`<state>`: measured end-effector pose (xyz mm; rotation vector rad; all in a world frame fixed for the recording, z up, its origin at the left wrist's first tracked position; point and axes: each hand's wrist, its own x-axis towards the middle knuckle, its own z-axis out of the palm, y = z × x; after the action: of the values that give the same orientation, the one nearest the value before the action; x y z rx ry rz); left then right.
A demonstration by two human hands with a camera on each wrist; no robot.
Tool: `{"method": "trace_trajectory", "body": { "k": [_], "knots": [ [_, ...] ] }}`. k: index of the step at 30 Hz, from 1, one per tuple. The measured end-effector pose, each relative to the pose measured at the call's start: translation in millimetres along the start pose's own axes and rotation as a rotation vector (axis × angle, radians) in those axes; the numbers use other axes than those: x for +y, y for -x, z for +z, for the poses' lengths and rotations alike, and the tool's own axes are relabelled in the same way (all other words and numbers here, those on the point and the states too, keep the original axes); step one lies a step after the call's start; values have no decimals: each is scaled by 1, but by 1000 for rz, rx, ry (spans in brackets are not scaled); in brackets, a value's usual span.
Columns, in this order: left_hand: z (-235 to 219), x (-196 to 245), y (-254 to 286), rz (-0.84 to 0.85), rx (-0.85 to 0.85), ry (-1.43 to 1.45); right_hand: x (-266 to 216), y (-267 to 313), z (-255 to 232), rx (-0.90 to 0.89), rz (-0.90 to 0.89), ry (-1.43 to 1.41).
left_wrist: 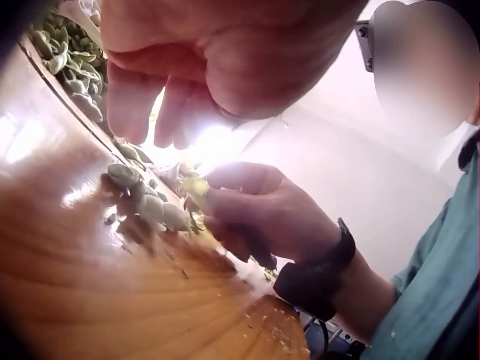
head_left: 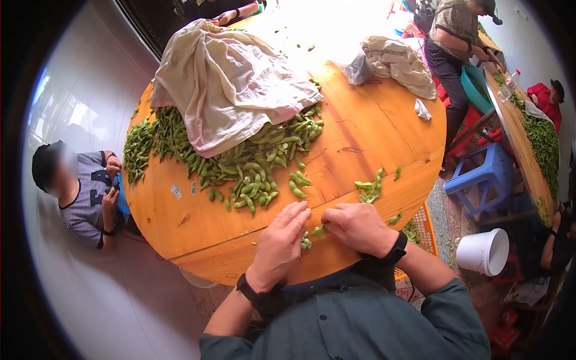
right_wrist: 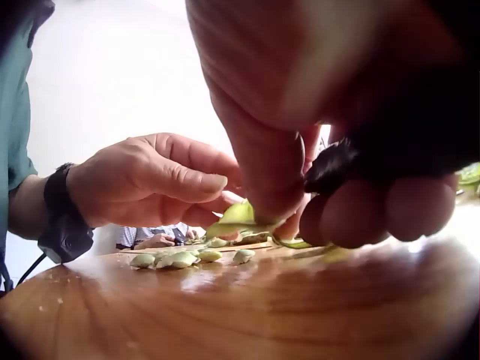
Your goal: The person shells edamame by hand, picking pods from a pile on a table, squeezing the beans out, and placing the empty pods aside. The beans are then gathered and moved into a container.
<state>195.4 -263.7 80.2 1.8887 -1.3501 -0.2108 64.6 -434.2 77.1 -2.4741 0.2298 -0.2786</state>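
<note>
My right hand [head_left: 360, 228] pinches a green soybean pod [right_wrist: 234, 217] between thumb and forefinger, its other fingers curled. Beside it, my left hand [head_left: 279, 243] is held with fingers fairly straight and holds nothing, its fingertips near the pod. Several shelled soybeans [right_wrist: 176, 259] lie on the wooden table [head_left: 216, 252] between the two hands. Beyond the hands spreads a large pile of soybean pods [head_left: 231, 171], partly hidden under a pale cloth [head_left: 222, 84]. Split pods [head_left: 369, 192] lie past my right hand.
A crumpled cloth [head_left: 396, 63] and a white tissue [head_left: 422, 109] lie at the table's far right. A person in a striped shirt [head_left: 87, 198] sits at the left. An orange crate [head_left: 425, 231], a white bucket [head_left: 483, 252] and a blue stool [head_left: 483, 177] stand at the right.
</note>
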Motion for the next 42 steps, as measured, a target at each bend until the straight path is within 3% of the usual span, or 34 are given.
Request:
{"method": "trace_trajectory", "body": {
  "k": [2,5,10,15,17,19,21,22,27,29,31,33,35,36,42],
  "knots": [
    [5,-6,-2,109,-130,-152,7,4,-5,-47,31,66],
    [3,-2,1,131,-190,-181,28,6,-24,64,135,168],
    [-1,9,13,173,-274,-161,28,8,-37,377,153,264],
    [-6,-2,7,151,-194,-5,9,5,-7,142,39,190],
    [-12,-7,-11,-21,-62,14,3,-3,2,34,63,243],
    [-11,-13,-28,-39,9,-11,-1,-7,14,13,45,262],
    [-8,-25,-40,84,-7,-293,-9,-6,22,-88,-73,83],
    [-8,-29,-43,48,-77,-353,-17,-5,17,-206,-65,-18],
    [-9,-30,-45,-13,-110,-457,-13,-2,13,-118,-2,-292],
    [-11,-27,-42,-4,-119,-494,-9,-3,6,34,34,-308],
    [-8,-24,-32,-107,-47,-301,-5,-3,6,106,-3,-288],
    [-8,-27,-25,-38,1,-222,-6,-2,5,153,52,-392],
    [-15,-11,-19,-692,-153,626,-15,-2,4,167,147,-409],
    [-14,-8,-15,-697,-150,718,-17,-3,4,179,237,-425],
    [-1,4,4,-766,-100,887,-19,-5,11,87,212,-522]
  ]
}}
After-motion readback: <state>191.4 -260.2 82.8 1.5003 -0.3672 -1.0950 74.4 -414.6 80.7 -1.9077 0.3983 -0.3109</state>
